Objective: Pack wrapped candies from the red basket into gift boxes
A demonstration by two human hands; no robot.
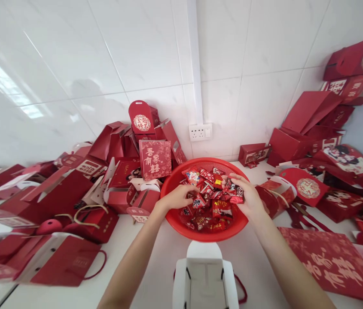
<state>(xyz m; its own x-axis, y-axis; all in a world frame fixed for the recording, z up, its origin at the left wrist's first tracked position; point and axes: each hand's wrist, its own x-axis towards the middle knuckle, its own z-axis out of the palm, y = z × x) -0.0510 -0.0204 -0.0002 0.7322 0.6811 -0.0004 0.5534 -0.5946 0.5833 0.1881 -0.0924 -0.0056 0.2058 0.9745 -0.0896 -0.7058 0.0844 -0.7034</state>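
Note:
A red plastic colander basket (205, 236) holds a heap of small wrapped candies (205, 221), mostly in red wrappers with some white and yellow print. Over its left side, my left hand (179, 197) reaches in with fingers bent and thumb apart, close to the candies. On the right side of the basket, my right hand (248, 195) grips several wrapped candies (234, 191) between thumb and fingers. In front of the basket stands an opened box (205, 283), white inside, with its flaps up and red cord loops at its sides.
Red gift boxes (74, 266) crowd the white table (142, 266) on the left, some with cord handles. More red boxes (306, 146) are piled on the right, near a large flat red box (329, 262). Behind is a tiled wall with a socket (199, 132).

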